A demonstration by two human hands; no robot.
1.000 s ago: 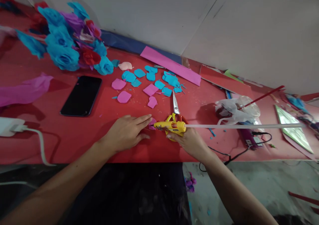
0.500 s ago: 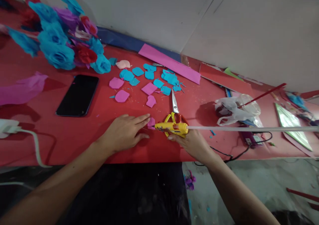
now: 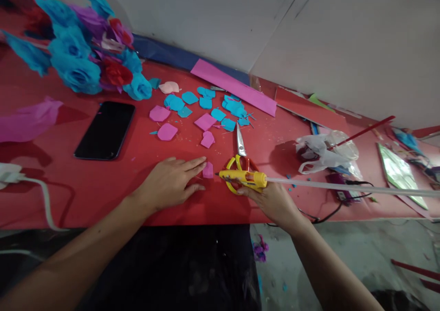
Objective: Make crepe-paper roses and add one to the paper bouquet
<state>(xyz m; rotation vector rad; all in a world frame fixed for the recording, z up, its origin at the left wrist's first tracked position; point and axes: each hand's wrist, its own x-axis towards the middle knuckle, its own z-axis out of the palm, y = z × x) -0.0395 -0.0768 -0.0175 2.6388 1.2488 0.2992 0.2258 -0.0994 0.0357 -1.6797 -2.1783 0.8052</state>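
Note:
My right hand (image 3: 275, 201) is wrapped round a yellow hot glue gun (image 3: 244, 178), whose nozzle points left. A long, clear glue stick (image 3: 343, 187) runs out of its back to the right. Just left of the nozzle, apart from it, a small pink paper petal (image 3: 208, 170) lies on the red table. The fingers of my left hand (image 3: 173, 182) are stretched out flat, their tips at the petal's left edge, with the thumb spread below. Scissors (image 3: 240, 143) with yellow and red handles lie partly hidden behind the glue gun.
Blue petals (image 3: 233, 107) and pink petals (image 3: 167, 131) lie scattered beyond my hands. Paper flowers (image 3: 80, 74) stand at the back left, with a black phone (image 3: 105, 130) in front. A plastic bag (image 3: 314, 150) and a purple box (image 3: 340, 187) with a black cable are at the right.
My right hand has drawn the glue gun slightly right, so its nozzle has come away from the pink petal, which now shows more fully. My left hand stays nearly still.

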